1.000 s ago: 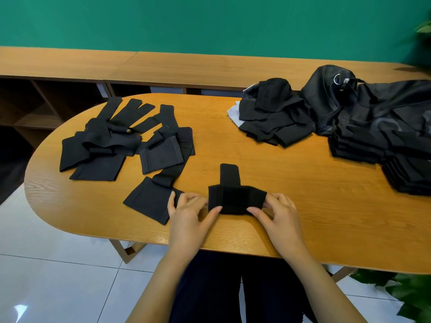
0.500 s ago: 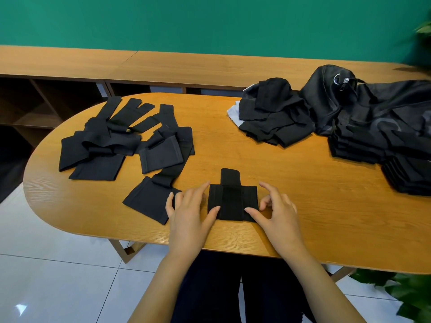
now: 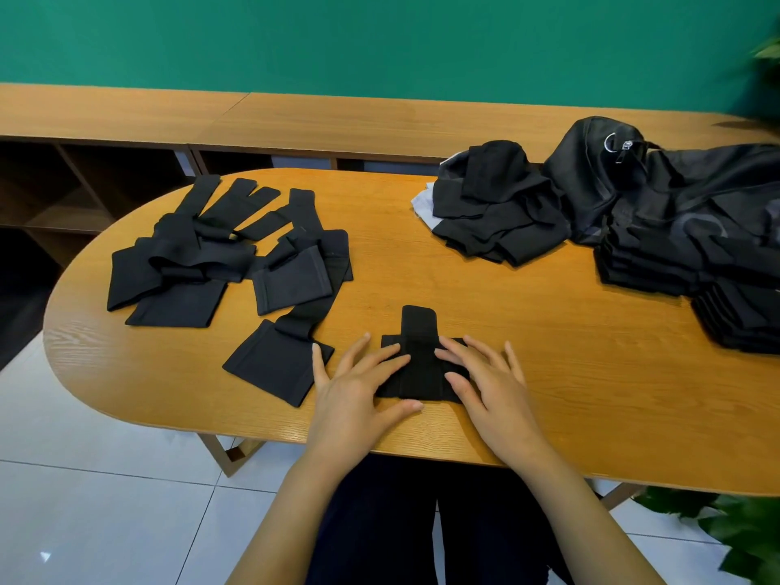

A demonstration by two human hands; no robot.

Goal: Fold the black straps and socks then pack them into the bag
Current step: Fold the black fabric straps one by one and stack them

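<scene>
**Both hands pressed flat on a folded strap**

A folded strap [image 3: 420, 367] lies near the front edge of the bench [image 3: 548, 399], right in front of the person. Its two sides are folded inward over the middle, and a narrow tab sticks out from its far edge. The left hand [image 3: 358, 390] lies palm down with its fingers straight and spread. Its fingertips press on the strap's left part, and it grips nothing. The right hand [image 3: 485, 382] mirrors it, flat and open, with its fingers resting on the strap's right part and its thumb on the strap's near right corner.

Just left of the left hand lies an unfolded strap [image 3: 274, 365]. Its wide end is close to the little finger, and its narrow band runs away toward a loose pile of straps [image 3: 190, 263] on the bench's left side.

At the far right of the bench sits a heap of socks [image 3: 498, 217]. The black bag [image 3: 599, 175] is beside it, touching it. In front of the bag, stacks of folded black pieces [image 3: 658, 263] run along the right edge.

Behind the bench stand a wooden shelf unit [image 3: 126, 120] and a green wall [image 3: 380, 40]. Plant leaves [image 3: 734, 529] show at the lower right, above the tiled floor [image 3: 84, 500].
</scene>
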